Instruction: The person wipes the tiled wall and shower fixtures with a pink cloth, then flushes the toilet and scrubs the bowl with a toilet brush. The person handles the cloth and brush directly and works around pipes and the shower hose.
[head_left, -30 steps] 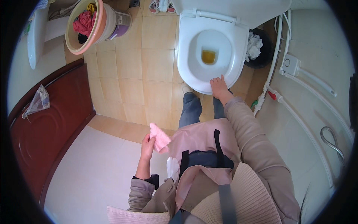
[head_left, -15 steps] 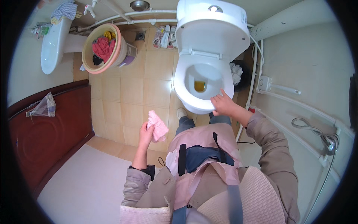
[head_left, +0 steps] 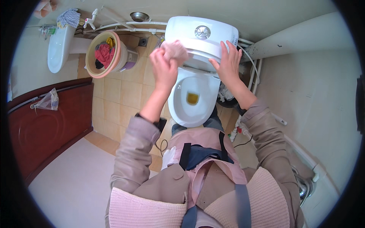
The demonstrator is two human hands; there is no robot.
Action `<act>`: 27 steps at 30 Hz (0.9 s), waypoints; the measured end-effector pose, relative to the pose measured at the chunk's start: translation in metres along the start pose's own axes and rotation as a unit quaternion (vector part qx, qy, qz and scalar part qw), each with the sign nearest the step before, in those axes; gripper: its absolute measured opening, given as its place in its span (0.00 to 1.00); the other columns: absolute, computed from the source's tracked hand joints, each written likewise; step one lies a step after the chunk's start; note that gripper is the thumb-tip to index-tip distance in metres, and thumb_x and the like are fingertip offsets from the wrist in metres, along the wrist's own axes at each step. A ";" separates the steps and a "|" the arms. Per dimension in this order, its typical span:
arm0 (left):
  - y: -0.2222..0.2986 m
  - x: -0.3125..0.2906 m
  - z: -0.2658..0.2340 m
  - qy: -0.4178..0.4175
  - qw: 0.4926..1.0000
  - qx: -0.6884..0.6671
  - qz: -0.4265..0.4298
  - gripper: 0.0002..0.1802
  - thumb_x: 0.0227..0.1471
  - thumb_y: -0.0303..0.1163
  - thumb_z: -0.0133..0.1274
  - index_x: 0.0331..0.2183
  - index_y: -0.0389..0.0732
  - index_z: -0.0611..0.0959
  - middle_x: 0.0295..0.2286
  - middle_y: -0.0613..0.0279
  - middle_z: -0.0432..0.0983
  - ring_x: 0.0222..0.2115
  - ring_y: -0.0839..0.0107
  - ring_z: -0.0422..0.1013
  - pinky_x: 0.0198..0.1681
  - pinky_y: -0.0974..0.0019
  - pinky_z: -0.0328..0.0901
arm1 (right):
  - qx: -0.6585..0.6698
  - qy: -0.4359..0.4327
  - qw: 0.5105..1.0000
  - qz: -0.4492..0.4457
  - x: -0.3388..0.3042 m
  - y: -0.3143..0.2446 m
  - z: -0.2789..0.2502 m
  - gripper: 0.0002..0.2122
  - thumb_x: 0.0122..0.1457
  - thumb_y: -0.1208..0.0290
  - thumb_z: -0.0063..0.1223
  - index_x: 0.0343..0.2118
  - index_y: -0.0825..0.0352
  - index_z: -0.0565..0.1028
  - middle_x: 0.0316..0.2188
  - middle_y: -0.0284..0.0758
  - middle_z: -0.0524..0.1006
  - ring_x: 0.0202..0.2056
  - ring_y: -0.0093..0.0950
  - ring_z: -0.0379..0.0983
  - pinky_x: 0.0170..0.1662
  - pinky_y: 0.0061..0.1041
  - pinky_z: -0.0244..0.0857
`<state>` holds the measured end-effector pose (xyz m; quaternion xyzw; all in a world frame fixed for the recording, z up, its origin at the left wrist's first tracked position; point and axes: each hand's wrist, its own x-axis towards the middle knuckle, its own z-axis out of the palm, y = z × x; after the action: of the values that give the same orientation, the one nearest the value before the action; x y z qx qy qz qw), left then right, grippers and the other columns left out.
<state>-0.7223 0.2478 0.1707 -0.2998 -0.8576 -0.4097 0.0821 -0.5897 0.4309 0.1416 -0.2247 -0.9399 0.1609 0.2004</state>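
Note:
My left hand (head_left: 164,70) is closed on a crumpled pink cloth (head_left: 176,51), which is against the left end of the raised white toilet lid (head_left: 203,47). At the lid's right end is my right hand (head_left: 229,65). Its fingers are spread and stretched out, with the thumb at the lid's edge and no cloth in it. Below the lid lies the toilet seat ring (head_left: 175,108), around a bowl holding yellow-brown water (head_left: 192,98). Behind the lid stands the white tank (head_left: 178,28) with a round chrome flush button (head_left: 202,32).
A bucket (head_left: 116,57) with red, yellow and dark cloths stands left, near a white washbasin (head_left: 57,53). A black bin (head_left: 224,100) with white paper sits right of the toilet. Pipes run along the walls. A dark red panel (head_left: 57,129) with a plastic bag (head_left: 50,102) is at left.
My right hand has gone from the seat's front rim up to the lid. My left hand has carried the pink cloth up from beside my lap to the lid. The view has shifted.

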 end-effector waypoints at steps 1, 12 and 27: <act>0.005 0.014 0.020 -0.006 0.999 0.031 0.014 0.15 0.45 0.27 0.47 0.38 0.32 0.68 0.40 0.46 0.65 0.43 0.49 0.60 0.48 0.52 0.58 | 0.016 -0.015 0.999 0.026 0.009 0.006 -0.001 0.35 0.45 0.59 0.65 0.55 0.66 0.62 0.55 0.45 0.57 0.58 0.42 0.51 0.61 0.53 0.36; -0.004 0.066 0.078 -0.086 0.987 0.136 -0.011 0.13 0.44 0.39 0.48 0.29 0.40 0.73 0.25 0.52 0.73 0.31 0.52 0.68 0.34 0.51 0.65 | 0.107 -0.349 0.930 0.050 0.122 0.073 0.030 0.21 0.48 0.58 0.60 0.41 0.69 0.75 0.42 0.46 0.73 0.46 0.41 0.68 0.50 0.36 0.63; -0.009 0.074 0.072 -0.118 0.990 0.073 -0.002 0.13 0.40 0.36 0.47 0.29 0.38 0.74 0.27 0.54 0.72 0.31 0.53 0.68 0.35 0.56 0.64 | -0.097 -0.438 0.885 0.123 0.190 0.050 0.113 0.34 0.34 0.58 0.72 0.44 0.71 0.70 0.44 0.47 0.74 0.48 0.43 0.70 0.49 0.37 0.66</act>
<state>-0.7796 0.3307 0.1465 -0.3375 -0.8895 -0.3081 0.0013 -0.7786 0.5415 0.0820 -0.2632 -0.9077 0.1744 -0.2763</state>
